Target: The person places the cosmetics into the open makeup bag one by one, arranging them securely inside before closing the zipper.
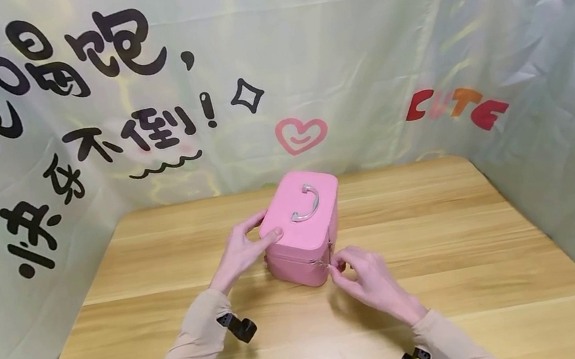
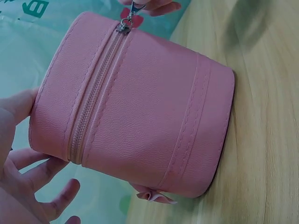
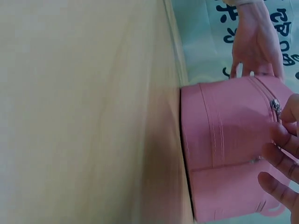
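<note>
A pink box-shaped cosmetic case stands upright on the table, its lid down and a silvery handle on top. My left hand holds the lid's left side, thumb on top and fingers along the edge. At the near right corner, my right hand pinches the metal zipper pull. The left wrist view shows the zipper with its teeth together across the near face, the slider at the corner. In the right wrist view, the right hand's other fingers are spread beside the case.
The wooden table extends around the case on all sides. Behind it and along both sides hangs a pale printed curtain with lettering, a heart and a star. A small pink bow-like piece sticks out from the case's left side.
</note>
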`<state>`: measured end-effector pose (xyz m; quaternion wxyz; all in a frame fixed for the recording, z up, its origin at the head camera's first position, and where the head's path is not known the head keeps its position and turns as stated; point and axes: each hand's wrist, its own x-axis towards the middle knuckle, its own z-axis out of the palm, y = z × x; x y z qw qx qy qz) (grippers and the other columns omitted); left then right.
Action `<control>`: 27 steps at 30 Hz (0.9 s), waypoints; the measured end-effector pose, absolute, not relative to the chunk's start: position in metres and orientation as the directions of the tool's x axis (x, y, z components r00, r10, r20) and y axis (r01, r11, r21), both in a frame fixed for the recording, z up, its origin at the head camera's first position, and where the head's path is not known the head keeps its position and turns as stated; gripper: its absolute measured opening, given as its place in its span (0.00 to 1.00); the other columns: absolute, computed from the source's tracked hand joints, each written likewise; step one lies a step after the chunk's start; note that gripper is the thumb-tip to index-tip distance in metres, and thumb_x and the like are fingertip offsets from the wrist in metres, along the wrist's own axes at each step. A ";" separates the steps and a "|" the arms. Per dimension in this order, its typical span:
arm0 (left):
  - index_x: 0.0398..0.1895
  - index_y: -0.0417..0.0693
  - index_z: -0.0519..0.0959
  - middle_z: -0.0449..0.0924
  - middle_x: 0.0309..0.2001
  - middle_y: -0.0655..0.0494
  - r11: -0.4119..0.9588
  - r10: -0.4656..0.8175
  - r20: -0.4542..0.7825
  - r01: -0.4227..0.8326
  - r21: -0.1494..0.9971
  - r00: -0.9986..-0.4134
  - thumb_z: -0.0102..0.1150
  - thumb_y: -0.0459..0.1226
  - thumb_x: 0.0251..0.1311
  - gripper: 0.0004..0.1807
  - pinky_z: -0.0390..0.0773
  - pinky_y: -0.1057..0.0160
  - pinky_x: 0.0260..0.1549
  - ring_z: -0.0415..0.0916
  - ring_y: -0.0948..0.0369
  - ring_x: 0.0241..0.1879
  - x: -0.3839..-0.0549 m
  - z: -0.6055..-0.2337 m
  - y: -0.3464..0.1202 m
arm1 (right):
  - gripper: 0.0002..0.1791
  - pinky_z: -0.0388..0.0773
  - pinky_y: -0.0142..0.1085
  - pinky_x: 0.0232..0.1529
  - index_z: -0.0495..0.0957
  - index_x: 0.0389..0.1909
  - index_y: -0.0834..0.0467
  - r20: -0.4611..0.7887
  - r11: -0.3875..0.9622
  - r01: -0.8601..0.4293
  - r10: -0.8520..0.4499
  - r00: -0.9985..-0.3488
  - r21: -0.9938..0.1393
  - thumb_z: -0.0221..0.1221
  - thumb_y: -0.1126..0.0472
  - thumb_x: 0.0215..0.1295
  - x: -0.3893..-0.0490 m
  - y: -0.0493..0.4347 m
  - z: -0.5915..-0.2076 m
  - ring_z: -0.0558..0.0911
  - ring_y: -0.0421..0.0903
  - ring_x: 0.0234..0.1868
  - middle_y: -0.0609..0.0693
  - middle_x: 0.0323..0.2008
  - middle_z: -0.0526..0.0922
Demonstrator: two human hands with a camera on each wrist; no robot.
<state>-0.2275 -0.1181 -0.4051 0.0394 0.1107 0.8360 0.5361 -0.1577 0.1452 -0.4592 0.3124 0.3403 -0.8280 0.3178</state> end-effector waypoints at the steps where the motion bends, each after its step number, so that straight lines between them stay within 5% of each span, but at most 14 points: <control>1: 0.72 0.49 0.69 0.72 0.71 0.50 0.396 0.228 0.056 0.145 0.907 -0.972 0.68 0.50 0.60 0.38 0.55 0.41 0.75 0.61 0.50 0.75 -0.227 -0.405 -0.118 | 0.09 0.81 0.34 0.29 0.80 0.29 0.58 0.734 0.566 -0.763 -0.366 -0.572 -0.312 0.66 0.73 0.50 -0.159 0.147 -0.459 0.81 0.41 0.27 0.48 0.25 0.84; 27: 0.73 0.48 0.68 0.72 0.71 0.49 0.348 0.269 0.054 0.149 0.926 -0.962 0.67 0.48 0.61 0.38 0.54 0.40 0.75 0.62 0.50 0.74 -0.231 -0.407 -0.120 | 0.06 0.81 0.39 0.27 0.81 0.29 0.57 0.719 0.632 -0.686 -0.281 -0.636 -0.361 0.67 0.70 0.54 -0.172 0.166 -0.459 0.82 0.44 0.25 0.48 0.24 0.84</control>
